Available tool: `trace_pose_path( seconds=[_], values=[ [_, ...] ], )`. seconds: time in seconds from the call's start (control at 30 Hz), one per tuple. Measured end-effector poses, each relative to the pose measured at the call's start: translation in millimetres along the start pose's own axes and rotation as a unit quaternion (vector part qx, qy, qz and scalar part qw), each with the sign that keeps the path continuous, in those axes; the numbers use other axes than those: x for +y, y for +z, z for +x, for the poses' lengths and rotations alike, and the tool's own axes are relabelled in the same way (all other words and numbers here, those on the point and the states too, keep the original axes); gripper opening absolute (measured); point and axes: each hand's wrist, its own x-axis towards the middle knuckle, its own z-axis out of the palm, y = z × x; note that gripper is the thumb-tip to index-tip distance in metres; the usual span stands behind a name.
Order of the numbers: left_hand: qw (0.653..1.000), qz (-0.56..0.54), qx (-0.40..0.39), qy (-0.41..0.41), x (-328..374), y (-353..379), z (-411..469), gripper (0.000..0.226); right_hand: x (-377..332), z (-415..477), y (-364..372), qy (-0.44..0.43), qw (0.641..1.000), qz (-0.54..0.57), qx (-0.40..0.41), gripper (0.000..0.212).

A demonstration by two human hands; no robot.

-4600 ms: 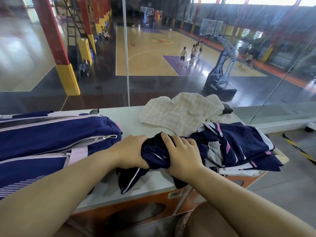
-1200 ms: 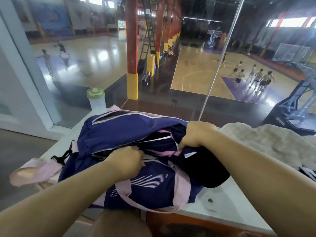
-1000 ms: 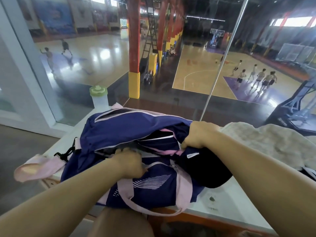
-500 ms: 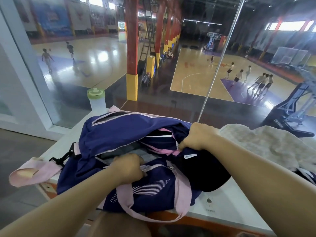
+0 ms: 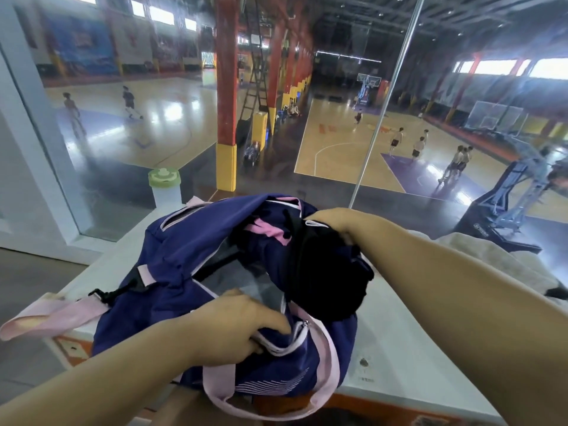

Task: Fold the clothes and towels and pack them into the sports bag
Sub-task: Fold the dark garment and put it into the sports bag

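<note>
A navy sports bag [image 5: 184, 250] with pink straps lies on the white ledge [image 5: 396, 355], its top opening pulled wide so the grey lining shows. My left hand [image 5: 236, 327] grips the near edge of the opening by the zipper. My right hand [image 5: 332, 219] holds a dark folded garment [image 5: 325, 281] at the far right rim of the opening; the garment hangs partly over the bag's edge. A beige towel [image 5: 498, 259] lies on the ledge at the right, behind my right forearm.
A water bottle with a green lid [image 5: 166, 189] stands at the back left of the ledge, against the glass wall. A pink strap [image 5: 52, 315] trails off the ledge's left end. Beyond the glass lies a basketball hall below.
The bag's opening has been pulled wider. My right hand has lifted the dark garment up over the bag's rim. Earlier I was pressing that garment on the ledge beside the pile.
</note>
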Motion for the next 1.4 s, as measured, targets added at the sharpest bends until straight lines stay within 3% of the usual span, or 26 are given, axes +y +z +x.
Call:
trace_pose_path(
  seconds=[0.17, 0.23, 0.3, 0.43, 0.63, 0.73, 0.83, 1.0, 1.07, 1.13, 1.23, 1.4],
  values=[
    [0.997, -0.017, -0.035, 0.06, 14.6, -15.7, -2.8, 0.042, -10.9, 8.4, 29.9, -0.02, 0.998, 0.064, 0.021, 0.031],
    [0.996, -0.049, -0.056, 0.051, 9.7, -17.4, -10.2, 0.043, -7.5, 15.0, 43.8, 0.005, 0.988, 0.144, 0.047, 0.035],
    [0.994, -0.074, -0.074, 0.027, 4.1, -19.0, -19.7, 0.045, -2.0, 16.7, 54.7, 0.022, 0.976, 0.198, 0.091, 0.025],
    [0.992, -0.102, -0.076, 0.013, -0.4, -25.0, -31.2, 0.047, 8.7, 16.7, 74.3, -0.003, 0.966, 0.165, 0.199, 0.036],
    [0.983, -0.15, -0.097, 0.045, 12.0, -36.0, -25.4, 0.048, 15.7, 16.2, 101.8, -0.038, 0.967, 0.116, 0.225, 0.056],
    [0.978, -0.184, -0.096, 0.021, 4.4, -43.1, -28.1, 0.047, 19.2, 13.0, 95.9, -0.083, 0.974, 0.02, 0.209, 0.057],
    [0.977, -0.195, -0.091, -0.011, -5.7, -50.6, -31.6, 0.045, 24.6, 9.2, 79.1, -0.167, 0.956, -0.158, 0.184, 0.059],
    [0.981, -0.174, -0.076, -0.025, -5.9, -56.7, -26.2, 0.041, 24.8, 8.6, 63.6, -0.323, 0.836, -0.439, 0.061, 0.063],
    [0.984, -0.163, -0.074, -0.025, -4.3, -57.9, -23.9, 0.041, 20.9, 7.4, 66.3, -0.356, 0.8, -0.483, 0.01, 0.065],
    [0.986, -0.148, -0.07, -0.033, -6.6, -58.9, -24.9, 0.041, 18.9, 7.6, 66.1, -0.364, 0.79, -0.494, -0.012, 0.066],
    [0.991, -0.112, -0.038, -0.06, -16.3, -59.0, -30.5, 0.039, 22.0, 8.8, 53.9, -0.362, 0.782, -0.507, -0.007, 0.061],
    [0.996, 0.026, 0.003, -0.084, -31.7, -59.1, -32.2, 0.03, 31.9, 10.6, 29.6, -0.364, 0.729, -0.578, 0.036, 0.052]
  ],
)
